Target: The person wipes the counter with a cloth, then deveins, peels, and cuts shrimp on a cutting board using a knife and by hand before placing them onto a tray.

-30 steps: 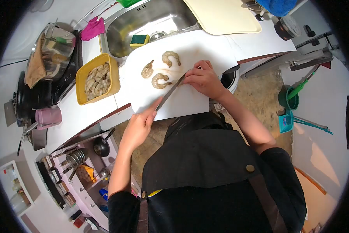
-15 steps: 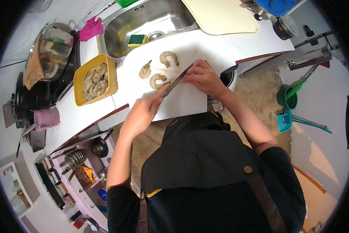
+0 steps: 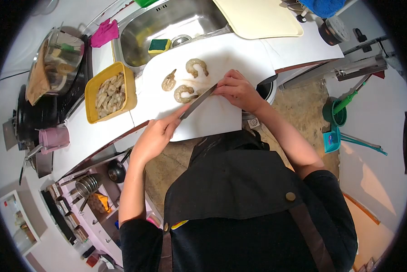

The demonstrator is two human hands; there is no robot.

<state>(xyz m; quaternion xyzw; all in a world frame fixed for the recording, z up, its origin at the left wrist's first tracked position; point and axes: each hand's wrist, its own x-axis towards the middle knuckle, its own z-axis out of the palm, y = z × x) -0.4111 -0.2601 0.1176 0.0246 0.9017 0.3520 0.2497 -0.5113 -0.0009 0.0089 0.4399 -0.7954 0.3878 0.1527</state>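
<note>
A knife [image 3: 198,102] is gripped in my left hand [image 3: 157,138], its blade slanting up and right over the white cutting board [image 3: 212,120]. My right hand [image 3: 236,93] is closed with fingertips pinched beside the knife tip. What shows between those fingers and the blade looks like part of a greyish shrimp [image 3: 202,91], mostly hidden. On the board lie three more shrimp: a curled one [image 3: 196,61] at the top, a straighter one [image 3: 169,82] to the left, and another curled one [image 3: 180,94] close to the blade.
Left of the board stands a yellow tub [image 3: 89,102] full of shrimp. Behind is a steel sink [image 3: 137,36] with a sponge [image 3: 159,46] on its near rim. A cream tray [image 3: 262,20] lies at the back right. A pink cup [image 3: 53,138] stands far left.
My left hand has drawn the knife down and to the left, so its tip now sits by my right fingertips. My right hand has barely moved.
</note>
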